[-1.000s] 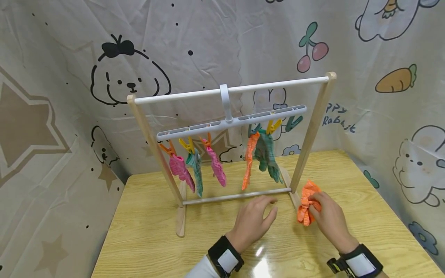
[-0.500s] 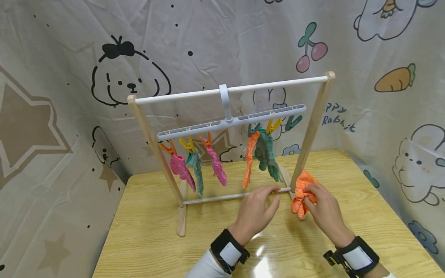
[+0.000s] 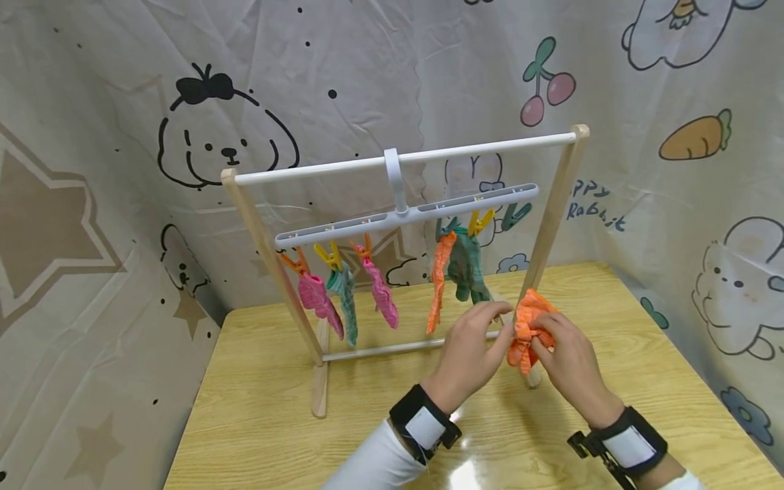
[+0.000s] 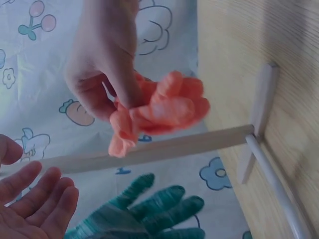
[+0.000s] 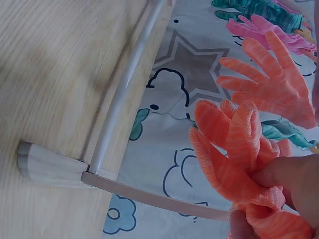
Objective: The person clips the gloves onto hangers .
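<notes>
My right hand [image 3: 569,357] pinches a crumpled orange glove [image 3: 528,327] in front of the rack's right post. In the right wrist view the thumb presses into the folds of this glove [image 5: 232,159], and its fingers hang loose. My left hand [image 3: 468,350] is beside the glove's left edge; in the left wrist view its fingers [image 4: 52,191] are loosely bent with nothing in them. A grey hanger [image 3: 401,216] carries a second orange glove [image 3: 439,279], a green glove [image 3: 468,265], a teal glove [image 3: 343,296] and two pink gloves, one at the left end [image 3: 315,296].
A wooden rack with a white top bar [image 3: 484,148] stands on the wooden table [image 3: 245,408]. Its right post [image 3: 554,204] rises behind the held glove. A dark green clip [image 3: 516,216] hangs bare at the hanger's right end. A printed cloth [image 3: 367,68] backs the table.
My right hand has lifted the orange glove and brought it left, over the foot of the right post. My left hand has moved right and up, close to the glove.
</notes>
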`<state>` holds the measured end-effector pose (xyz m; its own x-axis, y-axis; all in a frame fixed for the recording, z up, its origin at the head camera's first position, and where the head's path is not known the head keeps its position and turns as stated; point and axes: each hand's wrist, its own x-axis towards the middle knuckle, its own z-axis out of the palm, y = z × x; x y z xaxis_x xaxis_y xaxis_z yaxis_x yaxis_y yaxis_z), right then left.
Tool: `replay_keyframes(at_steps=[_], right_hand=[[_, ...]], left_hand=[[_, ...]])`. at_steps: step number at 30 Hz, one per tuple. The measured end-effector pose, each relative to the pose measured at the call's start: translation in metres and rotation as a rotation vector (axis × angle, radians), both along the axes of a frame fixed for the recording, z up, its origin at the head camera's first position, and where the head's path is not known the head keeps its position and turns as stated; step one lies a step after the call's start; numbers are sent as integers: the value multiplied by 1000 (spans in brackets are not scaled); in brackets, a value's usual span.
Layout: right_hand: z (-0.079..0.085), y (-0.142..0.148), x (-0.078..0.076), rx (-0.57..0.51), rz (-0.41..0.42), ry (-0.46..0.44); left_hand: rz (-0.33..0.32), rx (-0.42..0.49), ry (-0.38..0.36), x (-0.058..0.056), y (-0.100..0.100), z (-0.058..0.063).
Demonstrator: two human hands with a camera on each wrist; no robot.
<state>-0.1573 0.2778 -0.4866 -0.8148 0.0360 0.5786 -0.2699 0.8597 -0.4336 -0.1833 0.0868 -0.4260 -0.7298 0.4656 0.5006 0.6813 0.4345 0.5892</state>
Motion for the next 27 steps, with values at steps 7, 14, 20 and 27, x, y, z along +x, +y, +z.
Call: replay_keyframes(at_steps=[7, 14, 20, 27], right_hand=[[8, -2, -1, 5, 4, 0], [10, -2, -3, 12, 19, 14], [10, -2, -4, 4, 20, 14], [14, -5, -3, -6, 27, -9]], left_hand=[[-22, 59, -93, -6, 14, 15], [-49, 97, -144, -15, 26, 27], [-75, 136, -344, -20, 35, 39], [-49, 223, -608, -29, 44, 47]])
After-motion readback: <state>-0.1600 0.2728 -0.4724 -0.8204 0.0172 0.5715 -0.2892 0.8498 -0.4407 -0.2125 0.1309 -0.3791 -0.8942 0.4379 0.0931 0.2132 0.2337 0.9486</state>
